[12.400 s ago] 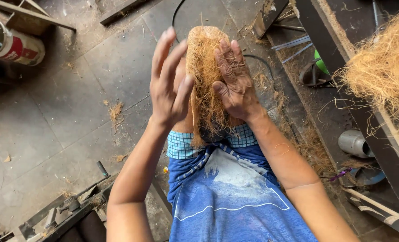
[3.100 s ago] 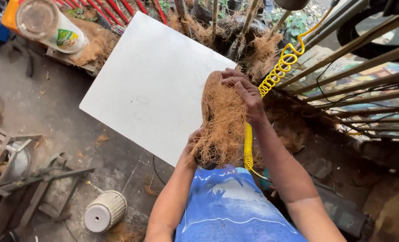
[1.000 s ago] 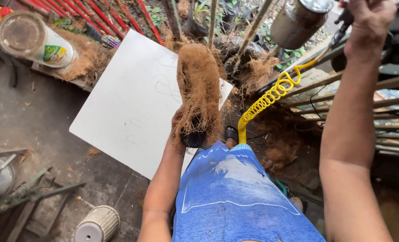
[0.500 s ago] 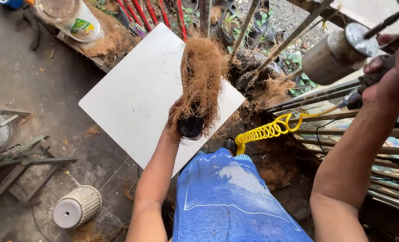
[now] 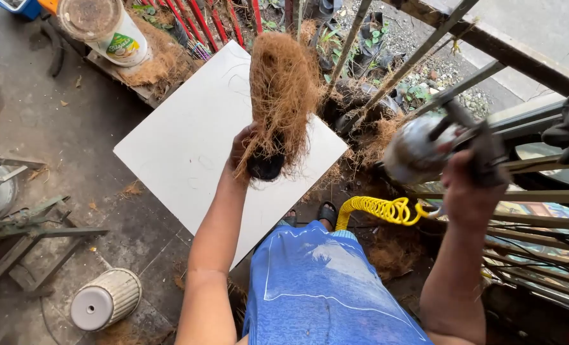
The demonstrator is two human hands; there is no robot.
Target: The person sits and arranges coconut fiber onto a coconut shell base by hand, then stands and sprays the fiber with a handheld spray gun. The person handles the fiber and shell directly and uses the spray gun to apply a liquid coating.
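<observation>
My left hand [image 5: 243, 150] holds up a bundle of brown coconut fibre [image 5: 283, 89] wrapped over a dark round form [image 5: 265, 166], raised above a white board [image 5: 188, 140] lying on the floor. My right hand [image 5: 469, 188] grips the handle of a spray gun [image 5: 425, 147] with a silver metal cup, blurred by motion. A yellow coiled air hose [image 5: 377, 209] runs from the gun down past my blue apron [image 5: 322, 287]. The gun is to the right of the fibre bundle, apart from it.
A white bucket [image 5: 105, 29] with loose fibre stands at the back left. A ribbed white canister [image 5: 104, 299] lies on the floor at lower left beside metal scrap [image 5: 22, 223]. Metal bars and a rack [image 5: 540, 160] fill the right side. Red rods [image 5: 201, 19] lean at the back.
My right hand has brought the spray gun down and left, nearer the fibre bundle. The left hand keeps the bundle raised; before, both hands shaped it.
</observation>
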